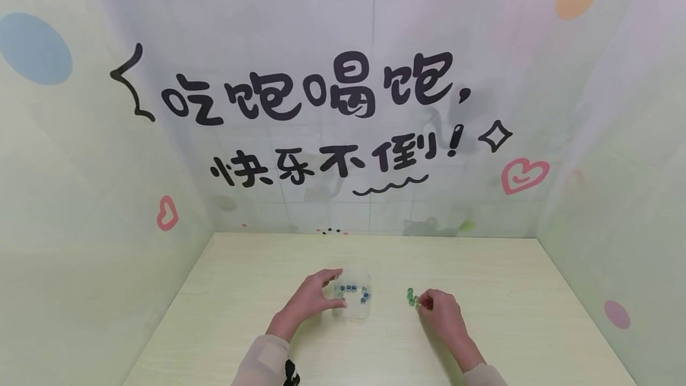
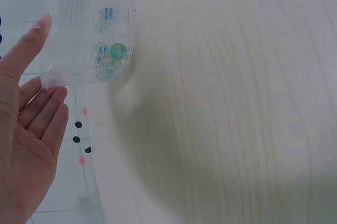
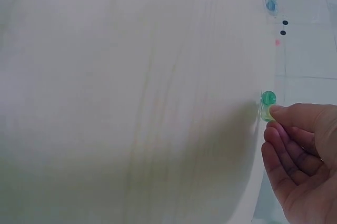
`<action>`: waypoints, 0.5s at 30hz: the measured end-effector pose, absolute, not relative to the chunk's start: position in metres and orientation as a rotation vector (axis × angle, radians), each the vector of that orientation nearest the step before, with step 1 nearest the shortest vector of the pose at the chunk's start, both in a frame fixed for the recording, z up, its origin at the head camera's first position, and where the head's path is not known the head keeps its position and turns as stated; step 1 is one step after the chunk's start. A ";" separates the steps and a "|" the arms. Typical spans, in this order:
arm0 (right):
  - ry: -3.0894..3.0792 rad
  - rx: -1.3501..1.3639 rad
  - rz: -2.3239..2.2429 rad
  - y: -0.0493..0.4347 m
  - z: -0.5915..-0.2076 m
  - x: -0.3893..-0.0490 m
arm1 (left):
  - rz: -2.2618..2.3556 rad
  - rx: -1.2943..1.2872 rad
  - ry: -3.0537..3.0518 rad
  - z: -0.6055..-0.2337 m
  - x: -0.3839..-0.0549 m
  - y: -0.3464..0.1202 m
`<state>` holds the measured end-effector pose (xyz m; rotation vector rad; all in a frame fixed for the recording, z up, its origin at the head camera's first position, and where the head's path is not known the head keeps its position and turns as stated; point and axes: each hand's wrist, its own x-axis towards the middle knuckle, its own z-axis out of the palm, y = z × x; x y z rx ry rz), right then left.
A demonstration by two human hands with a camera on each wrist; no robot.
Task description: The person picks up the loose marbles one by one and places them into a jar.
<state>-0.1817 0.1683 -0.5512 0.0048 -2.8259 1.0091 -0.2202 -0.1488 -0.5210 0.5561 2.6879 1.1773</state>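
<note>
A clear plastic box (image 1: pixel 355 312) stands on the table with several blue and green glass marbles (image 1: pixel 349 288) inside, mostly along its far and right sides. My left hand (image 1: pixel 309 299) holds the box from its left, thumb on the near part and fingers at the far part. To the right of the box lies a small group of green marbles (image 1: pixel 410 292). The right hand (image 1: pixel 443 313) is at the near right end of this group. Its thumb and forefinger pinch a yellow-green marble (image 3: pixel 266 112), close beside a darker green marble (image 3: pixel 269 97); the other fingers are loosely curled.
The pale wood-grain table (image 1: pixel 268 261) carries the box and the marbles. Printed cloth walls stand at the back and both sides, with black lettering (image 1: pixel 354 85) on the back wall (image 1: pixel 300 16).
</note>
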 end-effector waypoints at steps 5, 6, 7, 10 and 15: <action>-2.814 -0.001 1.013 0.167 -0.549 -0.182 | 1.183 0.545 2.683 -0.520 -0.220 -0.149; -2.812 0.003 1.014 0.167 -0.549 -0.183 | 1.183 0.541 2.682 -0.520 -0.220 -0.149; -2.810 0.007 1.017 0.167 -0.548 -0.182 | 1.184 0.539 2.682 -0.520 -0.220 -0.149; -2.806 0.006 1.032 0.166 -0.547 -0.182 | 1.184 0.540 2.683 -0.520 -0.220 -0.149; -2.792 0.018 1.040 0.165 -0.545 -0.182 | 1.183 0.553 2.688 -0.521 -0.220 -0.149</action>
